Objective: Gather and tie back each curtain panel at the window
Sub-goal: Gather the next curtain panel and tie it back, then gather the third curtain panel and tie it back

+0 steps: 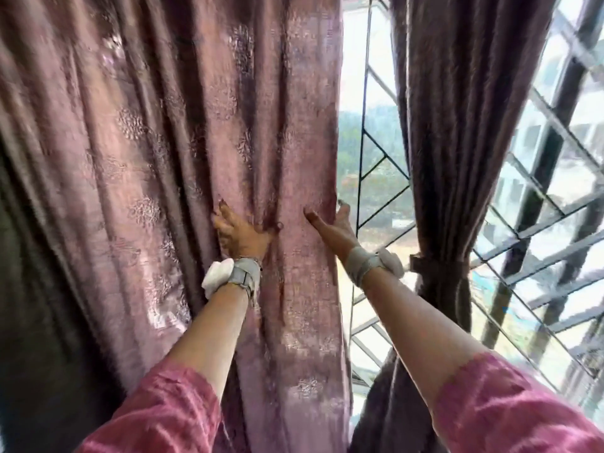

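A wide mauve curtain panel [157, 165] with a shiny floral pattern hangs loose across the left and centre. My left hand [240, 232] presses into its folds, fingers dug into the fabric and bunching it. My right hand [333, 225] holds the panel's right edge, thumb in front and fingers curled behind the cloth. A second, darker curtain panel [454, 125] hangs to the right, gathered at mid-height by a fabric tie-back [431, 266].
Between the two panels and at far right is the window with a black metal grille [536, 197]; bright daylight, trees and buildings lie outside. Both wrists wear grey straps with white pads. Pink sleeves cover my upper arms.
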A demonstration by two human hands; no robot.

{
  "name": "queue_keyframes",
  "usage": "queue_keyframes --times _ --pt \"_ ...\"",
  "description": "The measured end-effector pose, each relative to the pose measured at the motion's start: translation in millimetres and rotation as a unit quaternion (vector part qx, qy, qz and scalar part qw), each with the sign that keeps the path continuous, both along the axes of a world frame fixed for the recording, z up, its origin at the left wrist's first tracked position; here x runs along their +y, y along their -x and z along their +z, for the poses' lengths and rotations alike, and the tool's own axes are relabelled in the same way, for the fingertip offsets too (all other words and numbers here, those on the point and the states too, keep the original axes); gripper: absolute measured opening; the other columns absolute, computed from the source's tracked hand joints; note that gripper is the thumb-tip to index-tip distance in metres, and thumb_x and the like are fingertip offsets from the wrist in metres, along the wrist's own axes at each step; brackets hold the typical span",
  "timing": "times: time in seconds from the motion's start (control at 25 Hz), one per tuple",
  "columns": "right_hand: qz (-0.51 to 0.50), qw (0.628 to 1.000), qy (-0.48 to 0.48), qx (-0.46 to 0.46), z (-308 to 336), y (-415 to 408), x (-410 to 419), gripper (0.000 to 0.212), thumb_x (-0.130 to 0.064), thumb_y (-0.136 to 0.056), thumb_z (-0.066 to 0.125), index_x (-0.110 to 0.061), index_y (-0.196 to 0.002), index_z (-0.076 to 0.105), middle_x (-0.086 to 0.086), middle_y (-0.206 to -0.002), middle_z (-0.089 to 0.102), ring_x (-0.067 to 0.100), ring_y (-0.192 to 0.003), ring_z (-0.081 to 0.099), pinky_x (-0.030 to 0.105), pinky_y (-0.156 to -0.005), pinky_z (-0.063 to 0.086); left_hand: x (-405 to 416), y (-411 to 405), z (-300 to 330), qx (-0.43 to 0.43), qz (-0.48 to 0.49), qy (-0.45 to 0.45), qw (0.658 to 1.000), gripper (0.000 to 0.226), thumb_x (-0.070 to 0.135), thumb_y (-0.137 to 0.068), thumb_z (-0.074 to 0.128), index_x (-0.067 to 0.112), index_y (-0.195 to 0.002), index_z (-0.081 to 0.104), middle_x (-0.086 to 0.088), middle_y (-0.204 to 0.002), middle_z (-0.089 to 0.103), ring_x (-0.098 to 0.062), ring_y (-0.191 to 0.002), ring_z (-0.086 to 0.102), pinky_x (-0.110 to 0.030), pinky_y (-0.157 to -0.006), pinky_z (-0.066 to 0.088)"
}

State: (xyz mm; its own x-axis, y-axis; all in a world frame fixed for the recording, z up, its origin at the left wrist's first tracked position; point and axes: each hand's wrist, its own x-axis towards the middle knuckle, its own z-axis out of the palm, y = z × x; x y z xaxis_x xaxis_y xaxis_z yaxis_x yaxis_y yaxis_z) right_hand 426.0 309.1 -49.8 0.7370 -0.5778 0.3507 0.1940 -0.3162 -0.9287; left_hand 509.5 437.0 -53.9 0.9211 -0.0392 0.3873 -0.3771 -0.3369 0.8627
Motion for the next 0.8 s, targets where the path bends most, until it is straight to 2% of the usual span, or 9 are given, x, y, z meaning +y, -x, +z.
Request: queue_keyframes --times 0.12,0.2,0.28,0.4,0.44,0.52,0.6,0.68,0.8 --pt "-0.007 0.999 0.023 0.035 -4.1 -39.6 47.4 0.090 -0.053 -0.072 0.066 -0.018 -0.136 0.013 0.012 -0.139 0.046 0.028 -0.124 0.048 0.044 -0.109 0.037 24.5 -48.0 -8.3 0.041 -0.264 0.008 0.964 0.101 0.001 -0.070 0.074 0.004 -0.143 0.004 -0.028 -0.144 0.032 -0.035 -0.131 0.037 -0.039 -0.111 0.032" --pt "-0.039 0.998 0.024 0.042 -4.8 -54.5 65.2 0.086 -0.053 -0.070 0.068 -0.018 -0.131 0.018 0.009 -0.133 0.052 0.028 -0.119 0.053 0.044 -0.105 0.041 23.6 -52.0 -6.0 0.028 -0.328 -0.026 0.944 0.073 -0.011 -0.075 0.061 0.000 -0.137 0.025 -0.030 -0.124 0.053 -0.026 -0.101 0.056 -0.019 -0.085 0.050" --pt "-0.078 0.996 0.014 0.035 -1.1 -63.0 73.5 0.076 -0.045 -0.071 0.072 -0.014 -0.125 0.029 0.009 -0.121 0.059 0.026 -0.109 0.058 0.039 -0.099 0.045 18.8 -43.2 -3.0 -0.018 -0.353 -0.029 0.935 0.042 -0.015 -0.079 0.050 -0.013 -0.121 0.044 -0.031 -0.112 0.061 -0.020 -0.089 0.055 -0.002 -0.060 0.044" --pt "-0.158 0.986 0.036 0.042 2.4 -64.1 64.3 0.046 -0.031 -0.081 0.066 -0.006 -0.117 0.056 0.017 -0.109 0.067 0.027 -0.102 0.063 0.027 -0.080 0.045 15.0 -42.6 -3.8 -0.018 -0.466 -0.028 0.884 0.034 -0.020 -0.078 0.048 -0.015 -0.111 0.052 0.011 -0.074 0.072 0.006 -0.070 0.059 -0.002 -0.060 0.043" --pt "-0.189 0.980 0.036 0.040 -0.2 -61.0 56.4 0.037 -0.028 -0.084 0.062 -0.003 -0.112 0.062 0.021 -0.107 0.068 0.030 -0.102 0.064 0.025 -0.075 0.042 14.7 -47.3 -5.9 -0.016 -0.473 -0.017 0.881 0.032 -0.017 -0.076 0.054 -0.013 -0.107 0.056 0.015 -0.065 0.069 0.009 -0.062 0.057 -0.009 -0.064 0.046" --pt "-0.240 0.970 0.039 0.030 -4.6 -52.0 38.8 0.033 -0.024 -0.087 0.057 0.000 -0.108 0.064 0.026 -0.108 0.067 0.034 -0.103 0.063 0.027 -0.073 0.041 19.9 -54.4 -4.1 -0.030 -0.372 0.031 0.927 0.030 0.001 -0.075 0.064 -0.009 -0.102 0.060 -0.003 -0.083 0.066 -0.007 -0.075 0.058 -0.033 -0.080 0.048" --pt "-0.272 0.961 0.049 0.027 -4.7 -42.7 19.0 0.032 -0.024 -0.088 0.055 0.000 -0.108 0.064 0.027 -0.109 0.066 0.036 -0.104 0.062 0.031 -0.074 0.042 22.7 -67.4 -4.1 -0.068 -0.120 0.011 0.990 0.048 0.018 -0.074 0.069 0.000 -0.115 0.052 -0.022 -0.124 0.049 -0.033 -0.109 0.047 -0.048 -0.100 0.036" --pt "-0.292 0.954 0.051 0.037 -4.7 -35.1 2.9 0.033 -0.025 -0.089 0.054 0.001 -0.108 0.063 0.029 -0.111 0.065 0.039 -0.106 0.060 0.037 -0.079 0.045 30.8 -78.2 -2.1 -0.023 0.047 0.003 0.999 0.071 0.029 -0.071 0.071 0.005 -0.128 0.037 -0.023 -0.144 0.028 -0.043 -0.127 0.031 -0.052 -0.107 0.025" --pt "-0.292 0.952 0.076 0.056 -7.0 -34.0 -12.2 0.035 -0.026 -0.089 0.052 0.003 -0.107 0.062 0.032 -0.111 0.063 0.042 -0.107 0.058 0.044 -0.085 0.047 33.3 -90.7 -0.6 0.065 0.096 0.088 0.989 0.093 0.038 -0.065 0.076 0.002 -0.135 0.025 -0.025 -0.148 0.020 -0.046 -0.131 0.027 -0.051 -0.107 0.022"
